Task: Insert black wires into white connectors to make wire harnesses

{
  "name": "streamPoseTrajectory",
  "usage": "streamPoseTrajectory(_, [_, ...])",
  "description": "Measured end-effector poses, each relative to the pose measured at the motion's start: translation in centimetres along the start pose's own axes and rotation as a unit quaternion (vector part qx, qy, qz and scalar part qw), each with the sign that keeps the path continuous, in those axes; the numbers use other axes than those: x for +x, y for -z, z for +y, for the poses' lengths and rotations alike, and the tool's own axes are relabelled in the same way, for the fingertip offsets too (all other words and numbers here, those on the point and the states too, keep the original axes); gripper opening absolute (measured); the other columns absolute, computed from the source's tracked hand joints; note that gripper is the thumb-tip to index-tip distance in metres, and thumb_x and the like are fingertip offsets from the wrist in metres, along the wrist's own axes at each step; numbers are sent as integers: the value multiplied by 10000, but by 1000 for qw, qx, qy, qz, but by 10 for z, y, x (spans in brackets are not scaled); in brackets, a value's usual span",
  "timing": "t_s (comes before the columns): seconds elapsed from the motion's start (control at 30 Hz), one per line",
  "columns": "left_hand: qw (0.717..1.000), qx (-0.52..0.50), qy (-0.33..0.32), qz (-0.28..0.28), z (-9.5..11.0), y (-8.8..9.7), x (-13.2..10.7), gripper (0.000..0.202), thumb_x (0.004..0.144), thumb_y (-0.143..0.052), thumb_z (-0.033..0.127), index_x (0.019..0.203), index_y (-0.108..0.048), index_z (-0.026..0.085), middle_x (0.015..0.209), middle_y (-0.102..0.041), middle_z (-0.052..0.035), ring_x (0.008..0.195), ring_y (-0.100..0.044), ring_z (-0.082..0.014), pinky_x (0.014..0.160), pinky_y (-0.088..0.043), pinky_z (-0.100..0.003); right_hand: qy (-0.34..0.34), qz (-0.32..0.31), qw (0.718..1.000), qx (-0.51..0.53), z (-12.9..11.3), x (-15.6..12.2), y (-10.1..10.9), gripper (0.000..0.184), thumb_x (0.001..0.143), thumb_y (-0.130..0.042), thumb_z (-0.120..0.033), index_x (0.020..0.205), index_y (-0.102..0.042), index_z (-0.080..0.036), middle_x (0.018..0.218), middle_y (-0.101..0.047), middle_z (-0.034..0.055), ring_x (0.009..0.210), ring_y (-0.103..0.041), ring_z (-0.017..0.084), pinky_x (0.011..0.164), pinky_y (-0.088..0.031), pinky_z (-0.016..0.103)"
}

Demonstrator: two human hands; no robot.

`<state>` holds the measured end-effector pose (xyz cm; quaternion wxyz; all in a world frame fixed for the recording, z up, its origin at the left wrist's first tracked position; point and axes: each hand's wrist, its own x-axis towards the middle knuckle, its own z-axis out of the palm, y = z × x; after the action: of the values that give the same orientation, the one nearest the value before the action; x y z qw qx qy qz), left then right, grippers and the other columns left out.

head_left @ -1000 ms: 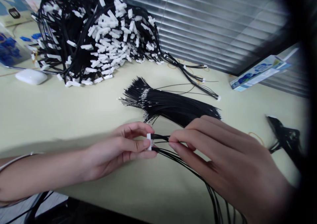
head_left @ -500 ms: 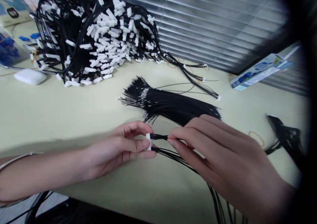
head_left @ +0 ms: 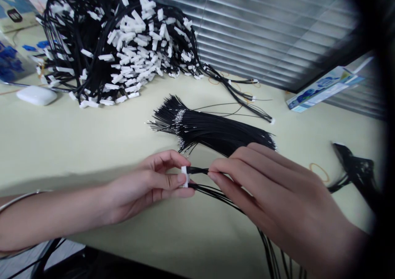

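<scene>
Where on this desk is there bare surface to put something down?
Bare table lies between the white mouse, the loose wire bundle and the left hand. More shows beyond the bundle toward the box. The connector pile crowds the back left.

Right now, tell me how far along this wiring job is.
Done: a big heap of black wires with white connectors fills the far left of the table. In hand: the left hand pinches a white connector while the right hand feeds black wires into it. Left: a bundle of loose wires still without connectors.
</scene>
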<state>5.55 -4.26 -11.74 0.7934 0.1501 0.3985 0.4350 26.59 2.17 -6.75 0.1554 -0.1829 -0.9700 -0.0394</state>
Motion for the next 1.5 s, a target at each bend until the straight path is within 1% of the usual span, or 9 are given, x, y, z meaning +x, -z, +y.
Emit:
streamPoseTrajectory(0.4, [1000, 2, 0, 5, 0, 0, -1, 206, 772, -668, 42, 919, -624, 180, 790, -603, 21, 771, -618, -49, 822, -563, -206, -20, -4, 1000, -4, 0, 0, -3, 200, 821, -517, -73, 939, -582, -221, 817, -523, -42, 799, -430, 80, 708, -262, 268])
streamPoseTrajectory(0.53, [1000, 1, -1, 6, -1, 0, -1, 203, 778, -659, 37, 919, -616, 177, 785, -595, 19, 766, -618, -49, 814, -564, -204, -7, 5, 1000, -4, 1, 1, -2, 194, 826, -520, -84, 953, -585, -214, 811, -525, -39, 783, -431, 80, 677, -245, 271])
streamPoseTrajectory(0.73, [1000, 8, -1, 7, 1, -1, 2, 196, 783, -660, 47, 922, -605, 175, 784, -581, 23, 767, -610, -41, 818, -562, -193, 1, 9, 1000, -9, 2, 5, -3, 173, 812, -527, -80, 925, -589, -196, 802, -527, -31, 766, -436, 80, 691, -284, 259])
streamPoseTrajectory(0.83, [1000, 8, -2, 7, 1, 0, 2, 203, 783, -661, 45, 925, -604, 178, 793, -582, 25, 774, -612, -40, 824, -561, -196, 5, 2, 1000, -5, 1, 4, -3, 203, 801, -528, -72, 949, -589, -196, 805, -532, -27, 766, -450, 85, 709, -318, 254])
streamPoseTrajectory(0.93, [1000, 6, -2, 4, 1, 0, 1, 196, 784, -660, 47, 922, -607, 176, 786, -584, 24, 772, -613, -42, 822, -560, -197, 18, 2, 1000, -9, -1, 5, -2, 256, 773, -516, -27, 968, -595, -172, 809, -542, -10, 776, -474, 95, 720, -346, 256])
streamPoseTrajectory(1.07, [1000, 5, -7, 1, 1, -1, 1, 191, 786, -639, 19, 901, -609, 169, 763, -595, 23, 750, -611, -42, 806, -566, -209, 47, 8, 998, -33, -2, 8, -1, 228, 751, -510, -10, 901, -622, -140, 788, -545, 7, 770, -498, 107, 727, -365, 268])
streamPoseTrajectory(1.3, [1000, 13, -4, -2, -1, -1, 0, 194, 771, -637, 12, 887, -613, 166, 728, -606, 23, 725, -609, -55, 773, -569, -221, 103, -7, 992, -69, -7, 12, -3, 210, 715, -540, -50, 870, -656, -128, 786, -544, 27, 743, -494, 132, 644, -325, 271])
streamPoseTrajectory(1.4, [1000, 23, -6, -3, -2, -1, 1, 185, 754, -654, 20, 875, -613, 154, 711, -603, 20, 698, -606, -59, 748, -570, -223, 113, -16, 992, -46, -9, 12, -3, 196, 736, -518, -84, 874, -651, -124, 795, -539, 30, 723, -478, 128, 630, -325, 271])
streamPoseTrajectory(1.5, [999, 29, -13, -8, -2, -1, 1, 177, 748, -661, 28, 869, -609, 146, 716, -605, 14, 696, -612, -68, 735, -566, -217, 125, -12, 992, -29, -12, 12, -3, 249, 778, -456, -86, 935, -646, -122, 818, -558, 32, 738, -488, 129, 625, -319, 267])
